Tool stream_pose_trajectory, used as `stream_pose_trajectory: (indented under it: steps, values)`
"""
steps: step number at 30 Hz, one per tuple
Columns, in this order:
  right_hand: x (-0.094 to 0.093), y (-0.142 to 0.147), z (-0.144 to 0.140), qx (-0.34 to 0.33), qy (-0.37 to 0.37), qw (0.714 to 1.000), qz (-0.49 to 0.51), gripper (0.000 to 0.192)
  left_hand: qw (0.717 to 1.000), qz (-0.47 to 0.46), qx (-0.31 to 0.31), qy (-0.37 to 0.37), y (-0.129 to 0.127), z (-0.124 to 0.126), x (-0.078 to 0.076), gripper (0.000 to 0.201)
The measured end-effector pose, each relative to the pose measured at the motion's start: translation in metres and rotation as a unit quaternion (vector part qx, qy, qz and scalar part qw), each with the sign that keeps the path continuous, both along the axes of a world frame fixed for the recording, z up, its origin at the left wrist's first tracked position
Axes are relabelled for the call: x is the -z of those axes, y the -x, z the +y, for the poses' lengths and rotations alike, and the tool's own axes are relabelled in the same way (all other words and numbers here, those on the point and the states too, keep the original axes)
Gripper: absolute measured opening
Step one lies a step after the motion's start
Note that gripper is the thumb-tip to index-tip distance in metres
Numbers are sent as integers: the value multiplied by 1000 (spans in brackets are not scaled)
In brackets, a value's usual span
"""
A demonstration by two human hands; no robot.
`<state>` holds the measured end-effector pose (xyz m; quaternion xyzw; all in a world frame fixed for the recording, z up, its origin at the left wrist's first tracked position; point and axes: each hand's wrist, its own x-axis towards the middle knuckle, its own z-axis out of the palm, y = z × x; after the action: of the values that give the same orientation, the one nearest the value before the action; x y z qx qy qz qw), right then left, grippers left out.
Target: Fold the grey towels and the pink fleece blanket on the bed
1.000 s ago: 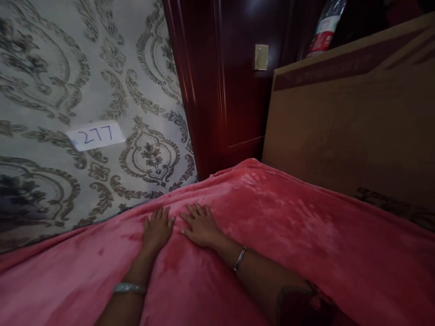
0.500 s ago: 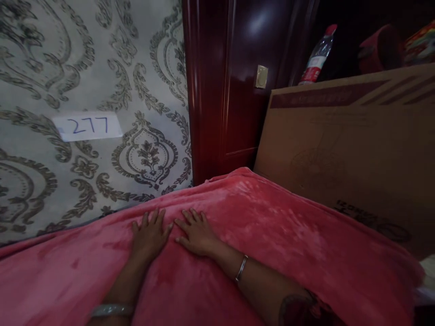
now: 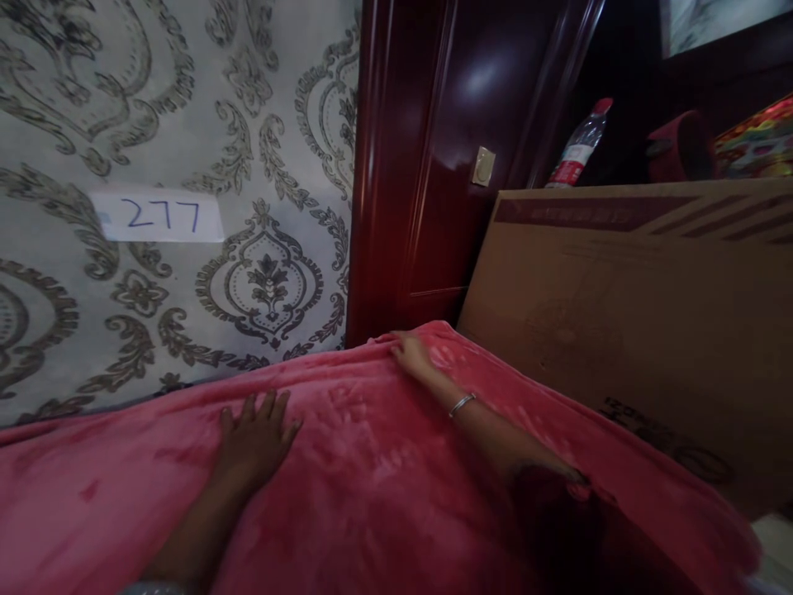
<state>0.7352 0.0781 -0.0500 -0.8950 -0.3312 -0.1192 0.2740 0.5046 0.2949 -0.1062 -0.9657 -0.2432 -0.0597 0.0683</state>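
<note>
A pink plush blanket [image 3: 347, 496] spreads over the surface in front of me. My left hand [image 3: 257, 442] lies flat on it with the fingers spread, holding nothing. Farther off, my right hand [image 3: 412, 354] reaches to the blanket's back edge, close to its far corner by the dark red wood panel. Its thumb and a finger show apart and touch the cloth; the other fingers are partly hidden and a little blurred. A thin silver bangle [image 3: 462, 405] circles my right wrist.
A patterned wall with a paper label [image 3: 158, 216] reading 277 rises behind the blanket. The dark red panel [image 3: 396, 248] carries a small switch [image 3: 483, 166]. At right stands a large cardboard box [image 3: 619, 289], with a plastic bottle [image 3: 576, 153] and a reddish round object [image 3: 675, 149] above its top edge.
My right hand has gone from beside the left hand to the blanket's far edge, forward and right. My left hand stays flat, slightly farther left. The view has tilted and shifted a little.
</note>
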Motion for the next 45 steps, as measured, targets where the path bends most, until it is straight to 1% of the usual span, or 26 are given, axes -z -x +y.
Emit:
stream_pose_trajectory:
  steps: [4, 7, 11, 14, 19, 22, 25, 27, 31, 33, 34, 36, 38, 39, 40, 41, 43, 44, 45]
  values:
    - [6, -55, -24, 83, -12, 996, -14, 57, 1000, -9, 2, 12, 0, 1, 4, 64]
    - [17, -82, -31, 106, -16, 994, -11, 58, 1000, -13, -3, 23, 0, 1, 4, 64]
    - [34, -104, -31, 108, -13, 994, -1, 55, 1000, -13, -4, 15, -1, 1, 6, 64]
    - [45, -116, -28, 127, -4, 992, 15, 53, 1000, -16, -1, 6, 0, 2, 8, 64]
    - [57, -129, -24, 155, 25, 987, 37, 46, 1000, -22, 0, -3, 1, 4, 11, 63]
    - [61, -124, -23, 163, 40, 985, 39, 37, 1000, -29, 1, 1, 0, 5, 13, 63]
    - [57, -112, -23, 184, 41, 982, 26, 36, 999, -35, 1, 12, 0, 5, 14, 63]
    - [47, -102, -25, 194, 33, 980, 7, 36, 999, -36, 0, 17, 0, 6, 14, 63]
    - [13, -72, -37, 202, 13, 977, -73, 36, 999, -38, 3, 15, 0, 6, 15, 63]
    - [0, -47, -47, 180, 4, 973, -145, 33, 999, -44, 2, 18, 0, 5, 14, 63]
    - [-3, -32, -54, 155, -2, 971, -184, 32, 999, -45, 2, 22, 1, 4, 13, 63]
    - [-1, -3, -66, 69, -8, 969, -237, 33, 999, -44, 2, 26, 1, 3, 10, 63]
    - [9, 20, -78, -29, -8, 976, -217, 36, 999, -35, 1, 24, 1, 2, 8, 63]
    - [15, 26, -84, -57, -14, 980, -188, 38, 999, -29, 0, 21, 1, 2, 7, 63]
    - [21, 27, -90, -64, -29, 985, -160, 39, 1000, -25, -1, 16, 1, 2, 7, 64]
    - [25, 24, -95, -49, -50, 988, -137, 39, 1000, -22, -2, 10, 0, 2, 7, 64]
    - [29, 7, -108, 19, -89, 989, -112, 38, 1000, -14, -4, -4, -1, 2, 6, 64]
    - [30, -4, -115, 52, -94, 989, -104, 37, 1000, -10, -6, -10, -1, 2, 6, 65]
    - [30, -16, -123, 77, -83, 989, -92, 37, 1000, -4, -7, -16, -2, 2, 5, 65]
